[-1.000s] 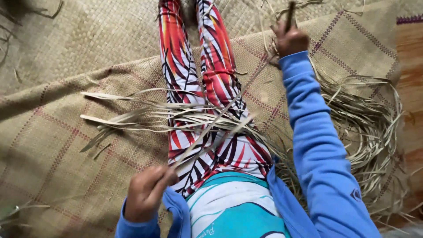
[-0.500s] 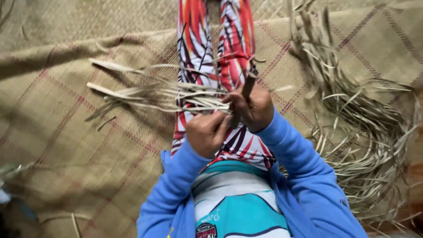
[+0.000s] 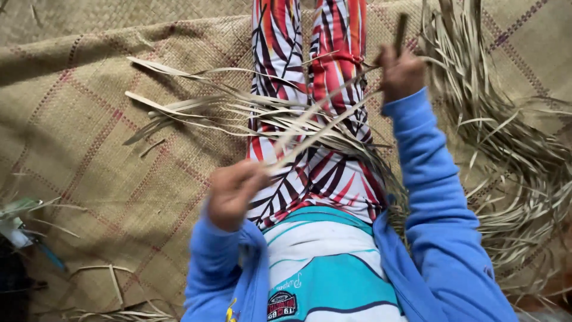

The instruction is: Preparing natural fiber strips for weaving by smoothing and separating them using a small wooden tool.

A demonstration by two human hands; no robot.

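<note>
Dried, straw-coloured leaf strips (image 3: 238,113) are draped across the patterned trousers (image 3: 316,119) of the seated person, fanning out to the left of the legs. One long strip (image 3: 322,122) is stretched taut between both hands. The left hand (image 3: 233,194) is closed around the strip's near end, just left of the trousers. The right hand (image 3: 402,71) is closed on the far end, and a dark slim tool (image 3: 401,33) is gripped in it too. A loose heap of strips (image 3: 506,167) is piled to the right of the legs on the woven mat (image 3: 89,173).

Weaving floor: woven mat (image 3: 89,173), leaf strips (image 3: 512,179)
</note>
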